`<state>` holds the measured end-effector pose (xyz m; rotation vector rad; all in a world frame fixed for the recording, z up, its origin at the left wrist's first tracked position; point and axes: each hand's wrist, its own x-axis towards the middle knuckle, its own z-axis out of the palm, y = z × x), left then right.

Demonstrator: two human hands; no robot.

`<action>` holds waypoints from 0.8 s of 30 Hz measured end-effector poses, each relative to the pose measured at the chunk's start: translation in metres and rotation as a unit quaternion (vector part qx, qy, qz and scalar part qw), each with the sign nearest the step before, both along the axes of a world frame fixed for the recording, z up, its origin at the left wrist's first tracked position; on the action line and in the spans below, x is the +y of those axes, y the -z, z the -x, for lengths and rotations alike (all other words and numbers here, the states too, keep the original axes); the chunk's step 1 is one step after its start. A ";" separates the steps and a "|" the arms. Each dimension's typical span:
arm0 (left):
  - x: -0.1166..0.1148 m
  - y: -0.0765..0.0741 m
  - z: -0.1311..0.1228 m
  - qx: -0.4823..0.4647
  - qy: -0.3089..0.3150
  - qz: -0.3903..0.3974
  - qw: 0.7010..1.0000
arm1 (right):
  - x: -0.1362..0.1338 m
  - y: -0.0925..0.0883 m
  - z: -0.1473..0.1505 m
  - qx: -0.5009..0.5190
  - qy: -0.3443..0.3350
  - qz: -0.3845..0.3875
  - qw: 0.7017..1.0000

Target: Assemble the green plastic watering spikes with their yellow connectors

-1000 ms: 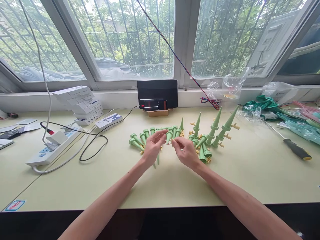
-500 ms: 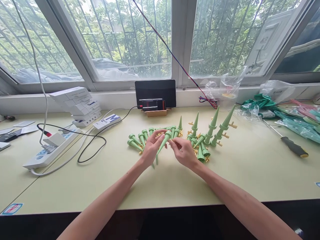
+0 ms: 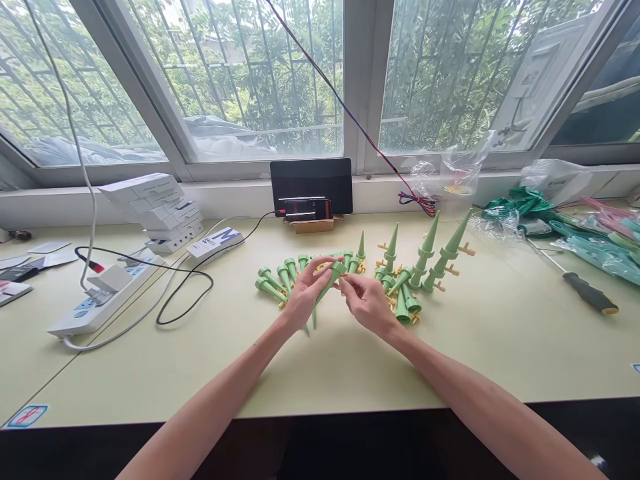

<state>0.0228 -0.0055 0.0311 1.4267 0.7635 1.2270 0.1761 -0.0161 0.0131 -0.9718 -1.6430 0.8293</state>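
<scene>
A green spike [image 3: 329, 283] is held slantwise in the left hand [image 3: 301, 295], cap uppermost, apparently so its cap end is presented to the right hand [image 3: 369, 301]. Those fingertips are drawn in narrowly beside it; whether anything is pinched there cannot be told. Left of the hands, spikes [image 3: 270, 285] are fanned out; rightward, nested spikes [image 3: 453, 247] are stood upright, probably to save room. Beyond, a phone [image 3: 309, 209] is propped, seemingly for visibility.

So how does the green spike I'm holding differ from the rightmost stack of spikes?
The held spike is single; the rightmost stack is several nested together. The held spike points down in the left hand; the rightmost stack stands on the table, tip up. Both are green.
</scene>
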 end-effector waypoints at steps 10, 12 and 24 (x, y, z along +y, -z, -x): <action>-0.004 -0.001 0.002 0.083 -0.053 -0.080 0.992 | 0.000 -0.002 0.000 -0.040 0.041 -0.012 0.998; -0.004 0.000 0.002 0.090 -0.063 -0.099 0.989 | 0.001 0.000 0.000 -0.039 0.045 -0.009 0.998; -0.004 0.001 0.001 0.105 -0.113 -0.159 0.975 | 0.000 -0.001 0.000 -0.020 0.067 0.006 0.998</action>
